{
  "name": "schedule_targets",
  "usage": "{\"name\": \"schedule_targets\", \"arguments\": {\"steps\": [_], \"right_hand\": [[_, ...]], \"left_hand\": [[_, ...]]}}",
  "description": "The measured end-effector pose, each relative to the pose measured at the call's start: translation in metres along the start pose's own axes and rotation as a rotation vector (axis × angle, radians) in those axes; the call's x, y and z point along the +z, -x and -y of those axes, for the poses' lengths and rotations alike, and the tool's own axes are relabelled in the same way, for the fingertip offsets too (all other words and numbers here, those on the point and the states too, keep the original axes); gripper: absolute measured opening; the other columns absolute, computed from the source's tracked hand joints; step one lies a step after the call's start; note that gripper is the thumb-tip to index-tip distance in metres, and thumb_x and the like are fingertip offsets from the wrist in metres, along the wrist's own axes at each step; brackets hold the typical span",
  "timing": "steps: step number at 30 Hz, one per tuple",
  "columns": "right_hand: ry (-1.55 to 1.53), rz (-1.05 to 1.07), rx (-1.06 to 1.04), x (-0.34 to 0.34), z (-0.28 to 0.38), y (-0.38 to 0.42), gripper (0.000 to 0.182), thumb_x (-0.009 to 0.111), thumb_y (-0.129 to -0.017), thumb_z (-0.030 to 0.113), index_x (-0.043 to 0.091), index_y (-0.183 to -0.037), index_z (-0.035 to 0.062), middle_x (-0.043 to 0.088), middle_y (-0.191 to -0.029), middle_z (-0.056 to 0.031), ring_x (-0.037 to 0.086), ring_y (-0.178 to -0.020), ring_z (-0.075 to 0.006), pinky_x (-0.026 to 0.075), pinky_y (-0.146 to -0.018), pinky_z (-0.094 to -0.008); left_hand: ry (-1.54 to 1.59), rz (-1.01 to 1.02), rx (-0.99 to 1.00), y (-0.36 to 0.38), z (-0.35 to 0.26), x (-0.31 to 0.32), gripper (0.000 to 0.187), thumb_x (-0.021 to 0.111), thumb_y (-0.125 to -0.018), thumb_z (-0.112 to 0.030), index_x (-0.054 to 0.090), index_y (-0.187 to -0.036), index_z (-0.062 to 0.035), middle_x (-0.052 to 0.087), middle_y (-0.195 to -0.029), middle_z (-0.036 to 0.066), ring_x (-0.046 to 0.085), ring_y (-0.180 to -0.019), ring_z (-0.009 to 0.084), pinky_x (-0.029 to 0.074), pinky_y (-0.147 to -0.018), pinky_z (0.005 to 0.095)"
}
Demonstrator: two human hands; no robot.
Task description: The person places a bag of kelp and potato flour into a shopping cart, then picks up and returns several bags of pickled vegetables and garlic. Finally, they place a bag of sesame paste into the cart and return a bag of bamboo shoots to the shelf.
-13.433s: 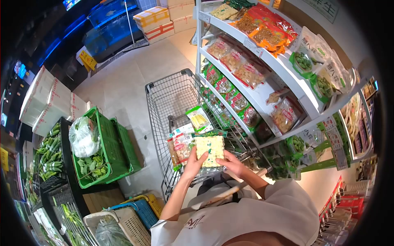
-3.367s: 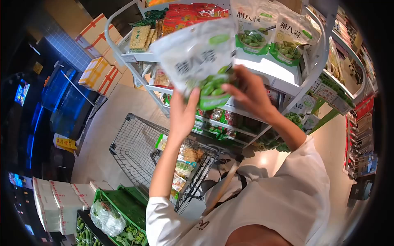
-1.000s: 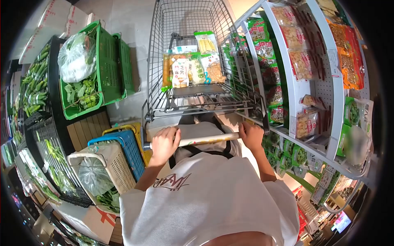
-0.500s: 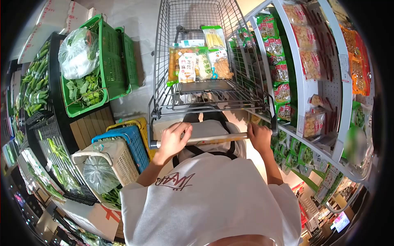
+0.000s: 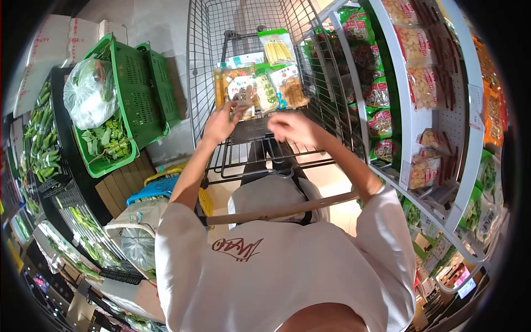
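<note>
My left hand (image 5: 221,123) reaches into the shopping cart (image 5: 194,83), its fingers apart and overlapping the lower edge of a white printed pouch (image 5: 241,90). My right hand (image 5: 292,128) hovers over the near end of the cart, below the packages, its fingers smeared by motion. Beside the pouch lie a pack with pale green contents (image 5: 266,91) and a pack with brown contents (image 5: 291,88). A green-topped bag of pale yellow sticks (image 5: 277,48) rests behind them. The cart handle (image 5: 265,214) crosses in front of my body, with neither hand on it.
Green crates (image 5: 141,91) with leafy vegetables and a filled plastic bag (image 5: 93,94) stand at the left. Further down are a white basket (image 5: 141,216) and a blue basket (image 5: 152,188). Shelves (image 5: 406,99) of hanging packets line the right side, close to the cart.
Both hands have let go of the cart handle and moved forward into the cart. The left has come to the white pouch, and the right has swung in towards the middle.
</note>
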State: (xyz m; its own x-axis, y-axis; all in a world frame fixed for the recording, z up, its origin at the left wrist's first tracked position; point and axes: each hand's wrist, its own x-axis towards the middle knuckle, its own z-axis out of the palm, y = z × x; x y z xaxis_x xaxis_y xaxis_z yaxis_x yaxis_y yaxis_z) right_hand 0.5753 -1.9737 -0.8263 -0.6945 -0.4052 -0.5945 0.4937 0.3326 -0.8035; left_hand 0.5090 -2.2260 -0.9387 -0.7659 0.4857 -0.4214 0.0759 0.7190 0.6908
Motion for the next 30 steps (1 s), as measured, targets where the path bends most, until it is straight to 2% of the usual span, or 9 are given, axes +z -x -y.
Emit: {"name": "schedule_targets", "arguments": {"steps": [3,7,9,13,16,18,23,26,30], "right_hand": [[-0.128,-0.176,0.146,-0.014,-0.08,-0.081,0.022,0.056,-0.099,0.024,0.06,-0.106,0.0033,0.065,-0.088,-0.0061,0.061,-0.075,-0.012,0.051,-0.067,-0.0283],[-0.146,-0.279,0.363,-0.027,-0.17,-0.163,0.032,0.063,-0.092,0.031,0.061,-0.107,0.003,0.066,-0.091,-0.0073,0.061,-0.071,-0.0127,0.051,-0.059,-0.029],[0.108,-0.302,0.404,-0.025,-0.175,-0.184,0.039,0.064,-0.089,0.031,0.062,-0.113,0.0011,0.068,-0.098,-0.0116,0.064,-0.076,-0.0167,0.053,-0.066,-0.0322],[-0.004,-0.328,0.398,-0.005,-0.21,-0.212,0.049,0.067,-0.087,0.03,0.06,-0.121,-0.0032,0.069,-0.111,-0.0184,0.066,-0.103,-0.0271,0.05,-0.09,-0.0368],[-0.023,-0.182,0.348,0.011,-0.239,-0.23,0.049,0.071,-0.085,0.028,0.06,-0.122,-0.0012,0.071,-0.105,-0.0131,0.066,-0.098,-0.0244,0.052,-0.086,-0.0349],[-0.435,-0.208,0.476,0.015,-0.205,-0.214,0.041,0.075,-0.082,0.028,0.066,-0.114,0.0035,0.071,-0.094,-0.0066,0.066,-0.083,-0.0184,0.051,-0.073,-0.0295],[-0.291,-0.146,0.541,-0.003,-0.219,-0.218,0.041,0.075,-0.082,0.041,0.068,-0.107,0.0105,0.065,-0.083,-0.0003,0.057,-0.069,-0.0103,0.046,-0.062,-0.0274],[-0.499,-0.239,0.67,-0.001,-0.178,-0.206,0.046,0.077,-0.077,0.03,0.063,-0.116,0.0093,0.06,-0.086,0.0034,0.054,-0.073,-0.0085,0.046,-0.063,-0.0254],[-0.239,-0.294,0.267,0.005,-0.144,-0.201,0.05,0.078,-0.072,0.025,0.064,-0.115,0.0041,0.066,-0.095,-0.0036,0.061,-0.081,-0.0135,0.051,-0.071,-0.0278]], "left_hand": [[-0.166,0.065,-0.077,-0.039,0.039,0.035,0.057,0.067,-0.09,-0.033,0.047,-0.133,-0.0025,0.058,-0.13,0.024,0.059,-0.118,0.0375,0.048,-0.098,0.0452],[0.145,0.103,-0.4,-0.093,0.103,0.084,0.086,0.079,-0.078,-0.042,0.037,-0.134,0.009,0.056,-0.13,0.031,0.057,-0.12,0.0415,0.046,-0.102,0.0438],[0.281,-0.017,-0.376,-0.107,0.136,0.122,0.086,0.08,-0.077,-0.04,0.037,-0.132,0.0095,0.057,-0.128,0.031,0.059,-0.118,0.0399,0.047,-0.1,0.0432],[0.498,-0.038,-0.409,-0.107,0.124,0.136,0.083,0.085,-0.073,-0.029,0.041,-0.133,0.0097,0.065,-0.118,0.024,0.066,-0.106,0.0331,0.053,-0.091,0.0393],[0.499,-0.153,-0.429,-0.101,0.145,0.166,0.061,0.085,-0.074,-0.031,0.063,-0.115,0.0087,0.069,-0.113,0.019,0.067,-0.104,0.0301,0.051,-0.093,0.0386],[0.636,-0.048,-0.469,-0.099,0.153,0.175,0.061,0.082,-0.076,-0.038,0.064,-0.115,0.0057,0.07,-0.109,0.02,0.068,-0.099,0.0312,0.051,-0.09,0.0396],[0.366,0.024,-0.523,-0.09,0.092,0.122,0.054,0.079,-0.078,-0.038,0.065,-0.115,-0.0004,0.07,-0.103,0.022,0.068,-0.094,0.035,0.051,-0.083,0.0411],[0.407,-0.067,-0.414,-0.085,0.095,0.128,0.041,0.077,-0.08,-0.029,0.068,-0.107,0.0005,0.072,-0.098,0.02,0.069,-0.093,0.0362,0.052,-0.082,0.0412],[0.637,-0.12,-0.32,-0.065,0.094,0.123,0.034,0.074,-0.086,-0.024,0.068,-0.104,0.0042,0.074,-0.096,0.017,0.071,-0.089,0.0258,0.053,-0.079,0.0378]]}}
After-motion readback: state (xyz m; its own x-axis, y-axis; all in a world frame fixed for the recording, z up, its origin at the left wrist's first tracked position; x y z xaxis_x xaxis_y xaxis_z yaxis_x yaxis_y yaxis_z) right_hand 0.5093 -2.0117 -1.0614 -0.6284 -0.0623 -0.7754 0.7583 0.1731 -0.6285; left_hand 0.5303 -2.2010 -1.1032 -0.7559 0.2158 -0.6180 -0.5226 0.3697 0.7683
